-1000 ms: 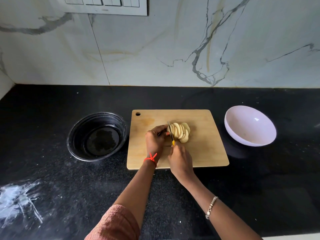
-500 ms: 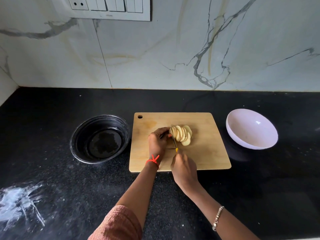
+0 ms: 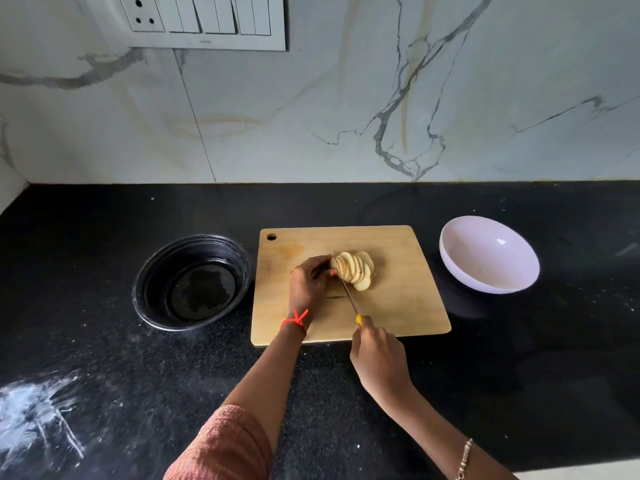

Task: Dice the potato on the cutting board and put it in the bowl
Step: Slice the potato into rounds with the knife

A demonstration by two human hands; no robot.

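On the wooden cutting board [image 3: 398,306] lies a potato cut into several thin, pale slices [image 3: 356,270] fanned toward the right. My left hand [image 3: 308,282] grips the uncut left end of the potato with curled fingers. My right hand [image 3: 379,358] holds a yellow-handled knife [image 3: 350,299] at the board's near edge. Its thin blade runs up to the potato just right of my left fingertips. A white bowl [image 3: 488,254] stands to the right of the board and holds nothing that I can see.
A black round bowl [image 3: 192,282] sits left of the board on the black countertop [image 3: 104,358]. A white smear [image 3: 38,417] marks the counter at the near left. A marble wall with a switch plate [image 3: 204,19] rises behind.
My right hand has drawn back toward me, so more of the knife blade shows. The left hand stays on the potato. The camera has tilted up slightly.
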